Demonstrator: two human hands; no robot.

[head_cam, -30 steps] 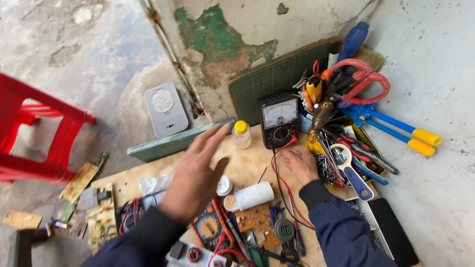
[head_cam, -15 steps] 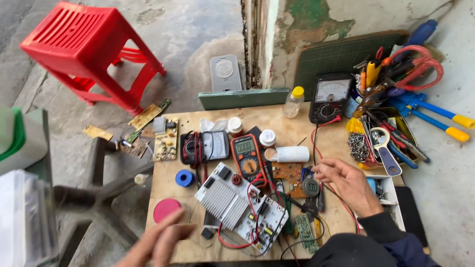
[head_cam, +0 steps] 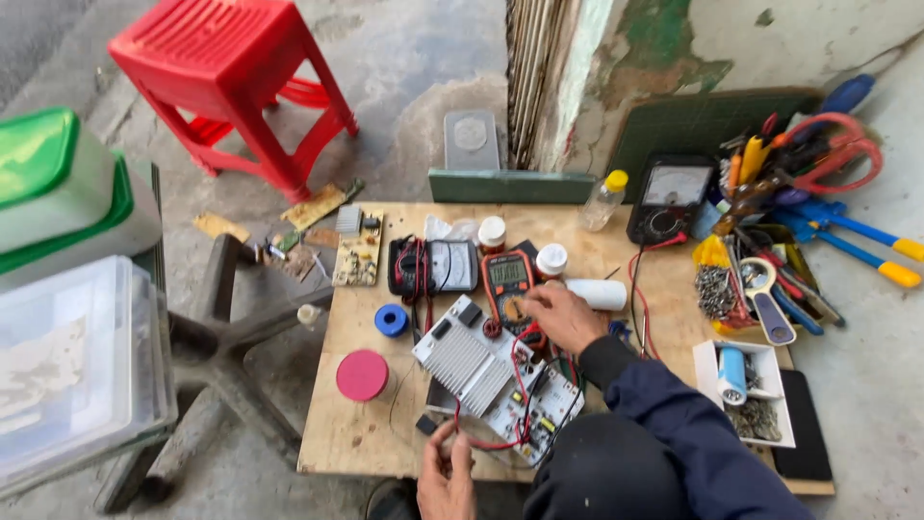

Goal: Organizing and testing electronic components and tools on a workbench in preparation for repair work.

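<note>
The right hand (head_cam: pixel 561 316) lies near the middle of the plywood surface (head_cam: pixel 375 443), its fingers curled down over the lower part of an orange-edged digital multimeter (head_cam: pixel 508 287); whether they grip the meter or only press on it cannot be told. The left hand (head_cam: pixel 447 474) is at the near edge of the surface, fingers loosely bent and pinching a red wire (head_cam: pixel 481 445) that runs up to a circuit board (head_cam: pixel 534 404) beside a finned metal heat sink (head_cam: pixel 460 352). A round pink lid (head_cam: pixel 363 375) lies towards the near left corner, with a blue tape roll (head_cam: pixel 391 320) just behind it. A black analogue meter (head_cam: pixel 432 266) sits left of the multimeter, and a white cylinder (head_cam: pixel 595 294) lies just right of the right hand. At the far right corner stands a larger dial meter (head_cam: pixel 670 197) next to a heap of pliers and scissors (head_cam: pixel 808 169). A red plastic stool (head_cam: pixel 231 77) stands on the floor beyond the far left corner.
</note>
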